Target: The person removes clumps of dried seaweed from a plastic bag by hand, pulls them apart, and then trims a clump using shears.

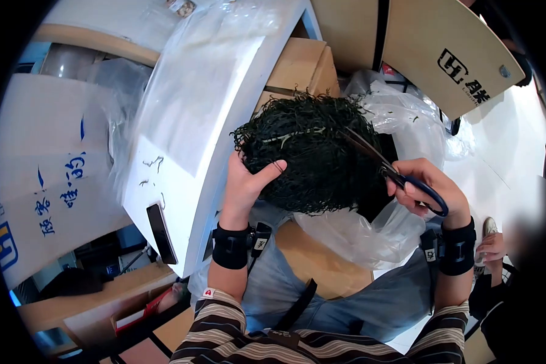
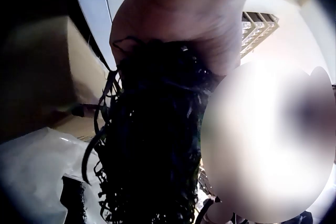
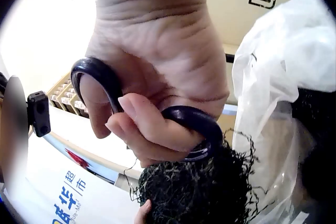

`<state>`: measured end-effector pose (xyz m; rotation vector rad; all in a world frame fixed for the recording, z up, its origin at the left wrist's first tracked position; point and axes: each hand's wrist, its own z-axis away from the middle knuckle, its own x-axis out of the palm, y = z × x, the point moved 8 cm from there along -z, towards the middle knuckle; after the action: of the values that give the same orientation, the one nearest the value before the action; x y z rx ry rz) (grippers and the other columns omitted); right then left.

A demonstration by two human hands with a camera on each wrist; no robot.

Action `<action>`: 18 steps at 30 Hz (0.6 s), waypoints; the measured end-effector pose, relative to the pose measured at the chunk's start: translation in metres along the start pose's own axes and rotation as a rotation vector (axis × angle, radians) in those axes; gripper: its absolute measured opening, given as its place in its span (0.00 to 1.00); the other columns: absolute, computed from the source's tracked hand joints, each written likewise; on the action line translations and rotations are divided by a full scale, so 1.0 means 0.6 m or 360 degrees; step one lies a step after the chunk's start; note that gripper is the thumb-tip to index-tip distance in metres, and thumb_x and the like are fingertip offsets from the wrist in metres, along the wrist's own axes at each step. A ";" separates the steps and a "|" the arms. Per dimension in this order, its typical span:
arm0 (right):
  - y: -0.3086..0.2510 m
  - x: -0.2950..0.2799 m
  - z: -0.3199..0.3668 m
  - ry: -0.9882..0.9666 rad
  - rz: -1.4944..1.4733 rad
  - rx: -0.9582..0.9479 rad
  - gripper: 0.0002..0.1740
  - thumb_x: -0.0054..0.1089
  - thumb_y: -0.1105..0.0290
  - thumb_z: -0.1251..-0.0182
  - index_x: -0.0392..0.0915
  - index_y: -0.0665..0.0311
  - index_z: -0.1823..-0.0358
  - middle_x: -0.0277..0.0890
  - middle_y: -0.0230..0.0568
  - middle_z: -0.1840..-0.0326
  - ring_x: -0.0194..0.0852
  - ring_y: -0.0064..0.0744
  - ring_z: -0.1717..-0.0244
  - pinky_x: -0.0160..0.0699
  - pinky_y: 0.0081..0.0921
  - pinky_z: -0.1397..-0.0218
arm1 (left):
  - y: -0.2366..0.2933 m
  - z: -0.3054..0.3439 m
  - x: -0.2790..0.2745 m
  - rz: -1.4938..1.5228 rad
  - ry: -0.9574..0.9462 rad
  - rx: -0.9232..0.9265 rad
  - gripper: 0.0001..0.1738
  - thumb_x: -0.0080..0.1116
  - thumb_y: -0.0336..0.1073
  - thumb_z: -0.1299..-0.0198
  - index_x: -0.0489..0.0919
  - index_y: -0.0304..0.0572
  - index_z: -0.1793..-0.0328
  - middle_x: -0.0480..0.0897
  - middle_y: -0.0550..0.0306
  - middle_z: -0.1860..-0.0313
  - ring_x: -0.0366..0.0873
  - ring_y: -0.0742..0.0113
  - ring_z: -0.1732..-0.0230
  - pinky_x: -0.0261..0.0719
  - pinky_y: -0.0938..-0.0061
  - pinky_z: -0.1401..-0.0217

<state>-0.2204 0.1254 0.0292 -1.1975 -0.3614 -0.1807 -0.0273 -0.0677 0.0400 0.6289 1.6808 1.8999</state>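
A thick, tangled clump of dark green, stringy strands (image 1: 312, 158), resembling seaweed, is held over the person's lap. The left hand (image 1: 244, 182) grips its left side, thumb lying across the near face. In the left wrist view the left palm (image 2: 178, 16) is against the strands (image 2: 157, 140), and its fingers are hidden. Scissors (image 1: 370, 150) with dark blue handles are in the right hand (image 1: 429, 181), their blades overlapping the clump's right part in the head view. The right wrist view shows fingers of the right hand (image 3: 163, 66) through the handle loops (image 3: 197, 121).
A white table (image 1: 182, 133) on the left carries a phone (image 1: 161, 233) and a few loose strands (image 1: 153, 162). A clear plastic bag (image 1: 373, 239) spreads beneath and beside the clump. Behind stands a cardboard box (image 1: 294, 64). Another person's hand (image 1: 492, 246) shows at far right.
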 end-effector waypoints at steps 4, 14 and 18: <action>-0.011 0.050 -0.039 -0.0114 -0.0171 -0.0326 0.21 0.55 0.53 0.29 0.71 0.68 0.62 0.62 0.26 0.83 0.56 0.12 0.88 0.52 0.12 0.84 | -0.012 0.013 -0.007 -0.0186 0.0063 0.0082 0.28 0.72 0.27 0.51 0.74 0.31 0.44 0.81 0.54 0.51 0.78 0.68 0.51 0.74 0.73 0.43; 0.006 0.140 -0.047 -0.0170 0.0085 -0.0443 0.11 0.62 0.68 0.35 0.70 0.68 0.63 0.68 0.26 0.80 0.60 0.11 0.82 0.56 0.15 0.79 | 0.013 0.019 0.024 -0.0255 0.0121 0.0261 0.25 0.71 0.27 0.50 0.74 0.29 0.47 0.81 0.54 0.52 0.78 0.69 0.53 0.75 0.73 0.44; 0.017 0.127 -0.052 0.0128 0.0191 -0.0344 0.12 0.61 0.68 0.34 0.69 0.68 0.66 0.71 0.29 0.81 0.63 0.12 0.79 0.59 0.16 0.78 | 0.042 0.035 0.046 -0.0415 0.0195 0.0452 0.22 0.70 0.26 0.50 0.75 0.28 0.50 0.83 0.53 0.57 0.79 0.70 0.56 0.77 0.75 0.48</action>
<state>-0.1407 0.1041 0.0381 -1.4169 -0.2025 -0.1663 -0.0362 -0.0363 0.0675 0.3795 2.0239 1.5589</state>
